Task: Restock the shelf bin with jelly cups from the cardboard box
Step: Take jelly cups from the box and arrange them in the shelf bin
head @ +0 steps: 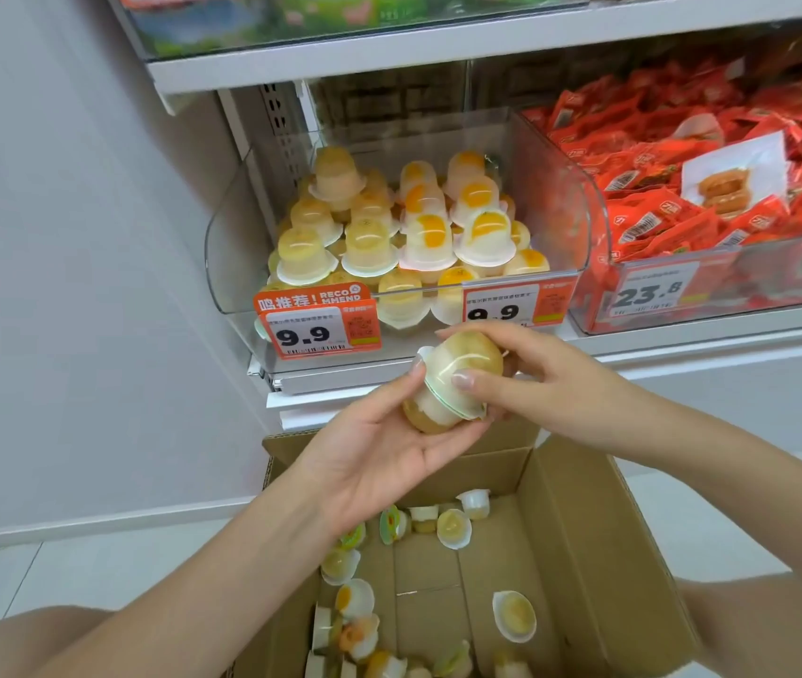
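Gripping two jelly cups [447, 384] (joined rim to rim), left hand [379, 447] and right hand [526, 379] hover above the cardboard box [584, 555].

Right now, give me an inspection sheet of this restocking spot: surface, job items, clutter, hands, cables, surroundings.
Surface: white shelf, pale tiled floor under the box.
Job's things: clear shelf bin stacked with jelly cups; cardboard box open, loose cups scattered on its bottom; two held jelly cups pressed rim to rim.
Clutter: nothing seen.
Hands: left hand cradles the lower cup; right hand grips the upper one.
Cables: nothing seen.
Surroundings: neighbouring bin of red snack packets, orange price tags reading 9.9, white wall on the left.
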Demonstrator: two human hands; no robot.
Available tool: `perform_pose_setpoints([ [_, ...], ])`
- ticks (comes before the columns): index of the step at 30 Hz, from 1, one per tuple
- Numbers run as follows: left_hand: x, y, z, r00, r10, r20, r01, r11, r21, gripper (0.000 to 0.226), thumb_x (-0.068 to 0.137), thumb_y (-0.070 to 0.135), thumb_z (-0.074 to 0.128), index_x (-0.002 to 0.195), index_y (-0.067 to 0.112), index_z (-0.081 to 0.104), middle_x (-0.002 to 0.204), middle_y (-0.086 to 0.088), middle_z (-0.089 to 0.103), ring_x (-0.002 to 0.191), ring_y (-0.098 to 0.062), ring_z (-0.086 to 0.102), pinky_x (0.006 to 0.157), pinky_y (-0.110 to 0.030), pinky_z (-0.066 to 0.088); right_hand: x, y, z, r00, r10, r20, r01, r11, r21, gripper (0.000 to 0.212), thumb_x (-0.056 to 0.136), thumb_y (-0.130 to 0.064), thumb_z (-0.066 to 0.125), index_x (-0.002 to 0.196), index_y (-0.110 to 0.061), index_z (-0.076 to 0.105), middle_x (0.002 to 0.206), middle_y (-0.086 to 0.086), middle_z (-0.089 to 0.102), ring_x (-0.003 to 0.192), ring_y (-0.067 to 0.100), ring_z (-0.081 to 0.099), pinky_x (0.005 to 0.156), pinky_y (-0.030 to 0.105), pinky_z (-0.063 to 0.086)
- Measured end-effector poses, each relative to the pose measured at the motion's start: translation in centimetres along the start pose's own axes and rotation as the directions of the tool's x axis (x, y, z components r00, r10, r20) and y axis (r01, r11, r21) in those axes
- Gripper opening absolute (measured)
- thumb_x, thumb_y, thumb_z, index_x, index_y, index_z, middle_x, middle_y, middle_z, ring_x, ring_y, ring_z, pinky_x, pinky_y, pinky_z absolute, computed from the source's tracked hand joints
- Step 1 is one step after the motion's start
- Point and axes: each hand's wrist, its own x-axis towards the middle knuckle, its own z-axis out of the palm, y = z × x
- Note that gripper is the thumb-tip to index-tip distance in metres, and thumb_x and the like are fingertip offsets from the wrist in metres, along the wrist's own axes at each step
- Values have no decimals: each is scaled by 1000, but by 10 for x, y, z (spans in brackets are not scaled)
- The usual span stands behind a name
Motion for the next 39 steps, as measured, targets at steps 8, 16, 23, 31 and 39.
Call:
perform_pose_setpoints([
  [8,-6,0,11,995,25,-93,-25,1000,3,67,58,20,88,116,-2,64,121,-29,60,102,-41,65,81,-41,58,-2,-6,0,995,-92,45,95,992,-83,66,66,-37,83,124,-33,51,114,-9,60,98,13,60,76,37,54],
  [16,-15,20,19,962,46,-268,-11,991,130,47,69,26,69,111,6,62,108,-19,69,87,-30,71,71,-38,60,13,-23,8,995,-95,-18,92,986,-136,57,62,-33,87,113,-33,61,108,-10,65,101,11,61,90,37,52],
  [23,-29,63,26,897,245,-369,-33,868,496,39,89,42,58,111,10,61,109,-14,70,90,-26,72,71,-34,60,50,-55,19,961,-128,-244,99,987,-128,52,67,-23,84,114,-22,63,101,-7,62,81,-2,57,70,12,47],
  [31,-35,108,-23,747,600,-287,444,-128,887,18,87,31,56,78,15,58,79,-3,63,82,-28,64,77,-38,55,144,-85,19,899,-84,-429,-27,969,-246,55,68,-34,83,116,-18,62,104,-5,63,94,11,59,67,9,43],
  [39,-36,115,-33,766,606,-215,408,-199,891,4,87,23,58,86,19,59,97,-3,63,88,-27,61,79,-39,54,200,-101,21,958,-6,-286,-185,748,-638,90,65,-41,83,138,-6,43,131,9,53,116,24,53,85,33,48],
])
